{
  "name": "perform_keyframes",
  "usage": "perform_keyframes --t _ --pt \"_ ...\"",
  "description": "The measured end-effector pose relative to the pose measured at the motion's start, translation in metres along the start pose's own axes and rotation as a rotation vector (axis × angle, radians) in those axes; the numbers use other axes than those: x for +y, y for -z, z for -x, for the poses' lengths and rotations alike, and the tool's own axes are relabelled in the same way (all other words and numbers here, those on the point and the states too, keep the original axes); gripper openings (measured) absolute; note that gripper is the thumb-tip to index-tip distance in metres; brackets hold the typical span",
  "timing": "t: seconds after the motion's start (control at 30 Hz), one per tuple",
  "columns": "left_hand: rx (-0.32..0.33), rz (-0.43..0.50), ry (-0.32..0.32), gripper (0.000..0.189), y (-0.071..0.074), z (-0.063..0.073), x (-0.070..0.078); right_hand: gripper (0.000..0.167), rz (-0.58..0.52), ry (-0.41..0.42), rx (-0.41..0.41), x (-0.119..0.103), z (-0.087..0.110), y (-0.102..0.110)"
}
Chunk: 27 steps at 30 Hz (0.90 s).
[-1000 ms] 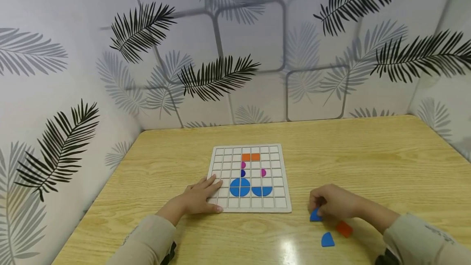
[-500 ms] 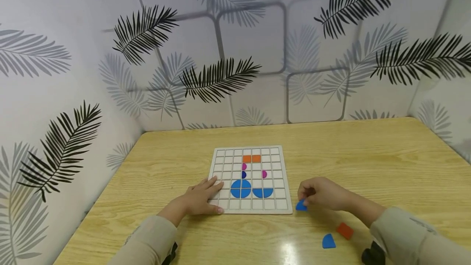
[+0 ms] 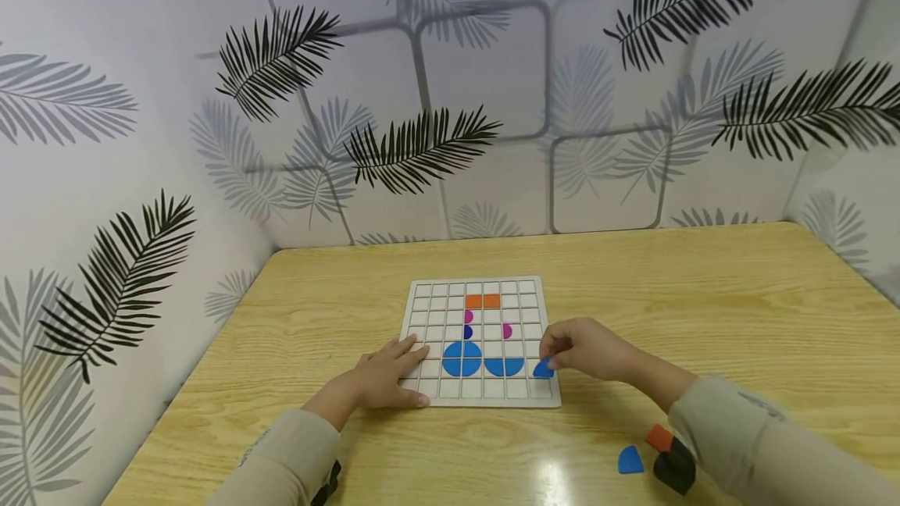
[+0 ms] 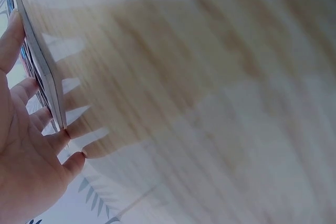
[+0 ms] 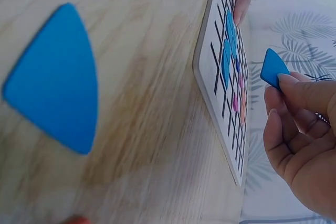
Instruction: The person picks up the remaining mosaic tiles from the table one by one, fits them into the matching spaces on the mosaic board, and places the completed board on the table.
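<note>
A white grid board (image 3: 450, 389) lies on the table. Its cells hold a blue circle (image 3: 462, 358) of quarter pieces, a blue half circle (image 3: 504, 366), orange squares (image 3: 483, 301) and small pink and dark blue half circles. My left hand (image 3: 383, 377) rests with spread fingers on the board's left edge; the left wrist view shows its fingers along that edge. My right hand (image 3: 583, 347) pinches a blue quarter-circle piece (image 3: 544, 368) between thumb and fingers, over the board's right side. In the right wrist view that blue piece (image 5: 274, 68) stands tilted above the board's surface.
On the table at the near right lie another blue quarter-circle piece (image 3: 630, 460) and an orange-red square piece (image 3: 660, 437), close to the right sleeve. A wall with a leaf pattern (image 3: 450, 170) stands behind the wooden table (image 3: 337, 295).
My right hand has moved left with the blue quarter-circle piece, from the table right of the board to above its right columns. The left hand has stayed on the board's edge.
</note>
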State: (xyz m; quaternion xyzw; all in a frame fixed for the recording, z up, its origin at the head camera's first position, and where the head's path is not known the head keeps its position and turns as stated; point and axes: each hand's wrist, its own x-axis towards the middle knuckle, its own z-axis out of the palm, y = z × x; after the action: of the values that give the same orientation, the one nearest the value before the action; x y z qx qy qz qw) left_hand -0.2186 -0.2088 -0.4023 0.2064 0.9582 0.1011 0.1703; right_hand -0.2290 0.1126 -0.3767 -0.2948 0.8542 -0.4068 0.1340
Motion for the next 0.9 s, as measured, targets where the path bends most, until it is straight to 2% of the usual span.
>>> perform_keyframes --t 0.27,0.57,0.9 --pt "-0.004 0.002 0.005 0.077 0.002 0.001 0.001 0.004 -0.02 0.006 0.036 -0.001 -0.016 -0.006" --pt "-0.008 0.008 0.0 0.077 0.002 0.002 0.003 0.004 -0.015 -0.051 0.068 -0.003 -0.033 -0.011" --pt "-0.015 -0.015 0.002 0.082 -0.004 -0.004 -0.004 0.007 0.011 -0.06 0.103 -0.004 -0.049 -0.015"
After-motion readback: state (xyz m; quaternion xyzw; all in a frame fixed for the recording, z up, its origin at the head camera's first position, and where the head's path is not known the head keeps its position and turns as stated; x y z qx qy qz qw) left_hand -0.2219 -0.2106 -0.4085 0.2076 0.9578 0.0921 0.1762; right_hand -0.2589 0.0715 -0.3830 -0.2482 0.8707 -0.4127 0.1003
